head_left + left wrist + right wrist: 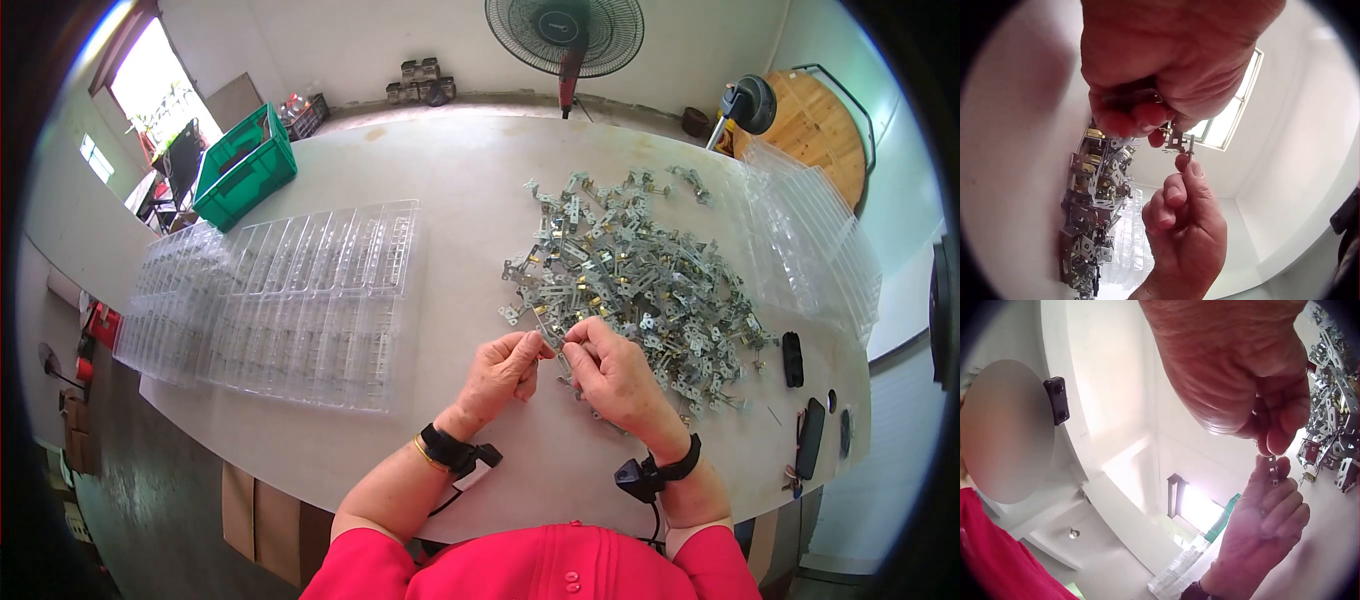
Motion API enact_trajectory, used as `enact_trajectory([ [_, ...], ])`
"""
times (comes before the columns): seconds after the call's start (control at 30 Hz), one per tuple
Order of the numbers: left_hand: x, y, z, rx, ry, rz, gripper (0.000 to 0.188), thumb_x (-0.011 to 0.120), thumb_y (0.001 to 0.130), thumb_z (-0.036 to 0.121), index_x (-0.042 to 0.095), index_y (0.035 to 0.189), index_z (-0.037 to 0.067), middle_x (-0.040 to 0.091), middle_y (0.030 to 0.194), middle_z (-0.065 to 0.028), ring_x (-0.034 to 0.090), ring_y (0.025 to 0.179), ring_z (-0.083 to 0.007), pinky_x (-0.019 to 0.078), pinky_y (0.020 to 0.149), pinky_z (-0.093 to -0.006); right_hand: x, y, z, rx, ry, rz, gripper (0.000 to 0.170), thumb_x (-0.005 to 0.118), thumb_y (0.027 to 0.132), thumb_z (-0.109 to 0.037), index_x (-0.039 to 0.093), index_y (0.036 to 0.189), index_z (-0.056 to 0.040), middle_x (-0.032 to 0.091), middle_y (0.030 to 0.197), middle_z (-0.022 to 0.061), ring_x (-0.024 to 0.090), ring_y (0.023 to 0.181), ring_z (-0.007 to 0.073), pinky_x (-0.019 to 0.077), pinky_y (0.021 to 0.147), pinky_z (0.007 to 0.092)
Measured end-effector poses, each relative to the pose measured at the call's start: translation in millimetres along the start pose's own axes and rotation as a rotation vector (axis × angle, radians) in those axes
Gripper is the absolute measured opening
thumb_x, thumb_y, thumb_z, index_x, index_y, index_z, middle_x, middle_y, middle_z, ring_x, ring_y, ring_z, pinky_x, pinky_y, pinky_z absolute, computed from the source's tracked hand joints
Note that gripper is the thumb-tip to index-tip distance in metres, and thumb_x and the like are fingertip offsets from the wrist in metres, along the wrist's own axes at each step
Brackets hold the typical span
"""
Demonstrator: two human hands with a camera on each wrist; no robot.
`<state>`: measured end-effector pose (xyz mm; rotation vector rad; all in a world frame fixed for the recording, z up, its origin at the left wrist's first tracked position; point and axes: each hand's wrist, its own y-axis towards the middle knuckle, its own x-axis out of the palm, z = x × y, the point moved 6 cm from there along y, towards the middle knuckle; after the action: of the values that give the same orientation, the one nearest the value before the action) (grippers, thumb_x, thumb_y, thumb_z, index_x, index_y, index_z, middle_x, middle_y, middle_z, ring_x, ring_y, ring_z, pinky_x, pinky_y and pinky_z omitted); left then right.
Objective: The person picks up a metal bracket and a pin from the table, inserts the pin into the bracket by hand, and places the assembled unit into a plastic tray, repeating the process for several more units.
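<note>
In front of the body, close over the table, my left hand (503, 375) and right hand (610, 375) meet fingertip to fingertip. Thumb and fingers of the left hand pinch a small metal bracket (1175, 140); part of it also shows in the right wrist view. A flat metal strip (1135, 97) lies under the same hand's curled fingers. Between thumb and index finger, my right hand grips a thin metal pin (1191, 145) that points up beside the bracket. Just beyond the hands spreads a heap of metal brackets (640, 270), some with brass-coloured parts.
Clear plastic compartment trays (300, 300) lie on the left, with a green crate (250, 170) behind them. More clear trays (810, 240) lie at the right edge. A black case (792, 360) and a dark pouch (811, 440) sit at the right front. A fan (565, 30) stands beyond the table.
</note>
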<state>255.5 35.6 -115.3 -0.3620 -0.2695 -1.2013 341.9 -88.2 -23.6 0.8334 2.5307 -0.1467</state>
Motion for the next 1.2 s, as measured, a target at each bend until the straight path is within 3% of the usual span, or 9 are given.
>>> enact_trajectory([
  [0.1, -1, 0, 0, 0.021, 0.01, 0.018, 0.041, 0.051, 0.106, 0.037, 0.065, 0.097, -0.001, 0.041, 0.061, 0.0038, 0.043, 0.048, -0.0064, 0.0361, 0.045, -0.0236, 1, 0, 5, 0.034, 0.011, -0.015, 0.014, 0.057, 0.098, -0.012, 0.055, 0.109, -0.0033, 0.066, 0.07, 0.0116, 0.066, 0.062, 0.0229, 0.0489, 0.058, 0.0349],
  [0.17, 0, 0, 1, 0.033, 0.057, 0.02, 0.041, 0.051, 0.106, 0.036, 0.065, 0.097, -0.001, 0.043, 0.06, 0.0038, 0.043, 0.048, -0.0061, 0.0361, 0.045, -0.0233, 1, 0, 5, 0.011, 0.041, -0.009, 0.022, 0.054, 0.101, -0.013, 0.053, 0.121, -0.002, 0.063, 0.071, 0.0039, 0.059, 0.06, 0.0091, 0.0494, 0.056, 0.0254],
  [0.6, 4, -3, 2, 0.094, 0.303, 0.059, 0.035, 0.057, 0.103, 0.034, 0.066, 0.095, 0.001, 0.05, 0.06, 0.0042, 0.046, 0.051, -0.004, 0.0373, 0.046, -0.0225, 4, -2, 7, 0.176, 0.161, -0.1, 0.018, 0.056, 0.101, -0.016, 0.06, 0.111, -0.0015, 0.062, 0.071, 0.0017, 0.057, 0.061, 0.0072, 0.0474, 0.054, 0.0249],
  [0.7, 5, -4, 2, 0.127, 0.335, 0.06, 0.034, 0.059, 0.103, 0.034, 0.067, 0.097, 0.001, 0.05, 0.061, 0.0046, 0.046, 0.052, -0.0037, 0.0375, 0.046, -0.0222, -1, -2, 4, 0.049, -0.056, -0.034, 0.014, 0.059, 0.099, -0.015, 0.063, 0.102, -0.0022, 0.06, 0.076, 0.0016, 0.056, 0.063, 0.0069, 0.0451, 0.055, 0.0257],
  [0.77, 8, -4, 5, 0.202, 0.396, 0.031, 0.033, 0.059, 0.103, 0.033, 0.068, 0.098, 0.001, 0.05, 0.061, 0.0046, 0.046, 0.052, -0.0039, 0.0378, 0.047, -0.0224, -6, -2, -1, -0.1, -0.209, 0.086, 0.01, 0.064, 0.094, -0.015, 0.064, 0.097, -0.0064, 0.059, 0.079, 0.0077, 0.059, 0.066, 0.0188, 0.0474, 0.06, 0.0332],
  [0.93, 20, -7, 9, 0.409, 0.558, -0.046, 0.033, 0.058, 0.103, 0.032, 0.069, 0.099, 0.001, 0.051, 0.063, 0.0037, 0.047, 0.052, -0.0055, 0.0396, 0.048, -0.024, -8, -1, -1, -0.161, -0.033, 0.221, 0.007, 0.065, 0.094, -0.014, 0.065, 0.096, -0.0069, 0.054, 0.078, 0.0057, 0.053, 0.063, 0.0149, 0.0444, 0.058, 0.031],
  [1.0, 13, -7, -4, -0.024, 0.193, -0.065, 0.038, 0.054, 0.105, 0.034, 0.068, 0.1, -0.001, 0.048, 0.063, 0.0037, 0.046, 0.05, -0.0073, 0.0407, 0.048, -0.0254, -15, -1, -5, -0.21, -0.015, 0.299, 0.007, 0.065, 0.095, -0.013, 0.064, 0.097, -0.007, 0.055, 0.075, 0.0047, 0.052, 0.062, 0.0127, 0.0433, 0.056, 0.0298],
  [1.07, 3, -3, -5, -0.042, 0.039, -0.052, 0.04, 0.052, 0.105, 0.036, 0.067, 0.1, -0.001, 0.045, 0.062, 0.004, 0.044, 0.049, -0.0078, 0.0405, 0.048, -0.0259, -18, 0, 4, -0.042, 0.123, 0.212, 0.007, 0.064, 0.096, -0.013, 0.064, 0.097, -0.0066, 0.057, 0.069, 0.0027, 0.049, 0.058, 0.0089, 0.0411, 0.053, 0.0283],
  [1.2, -2, -1, 2, -0.034, -0.267, 0.006, 0.043, 0.049, 0.106, 0.039, 0.063, 0.101, -0.001, 0.036, 0.061, 0.0049, 0.038, 0.046, -0.0084, 0.0393, 0.047, -0.027, -15, -1, 7, -0.002, 0.132, 0.195, 0.009, 0.064, 0.097, -0.015, 0.063, 0.097, -0.006, 0.059, 0.064, 0.0022, 0.047, 0.055, 0.0072, 0.0395, 0.05, 0.0282],
])
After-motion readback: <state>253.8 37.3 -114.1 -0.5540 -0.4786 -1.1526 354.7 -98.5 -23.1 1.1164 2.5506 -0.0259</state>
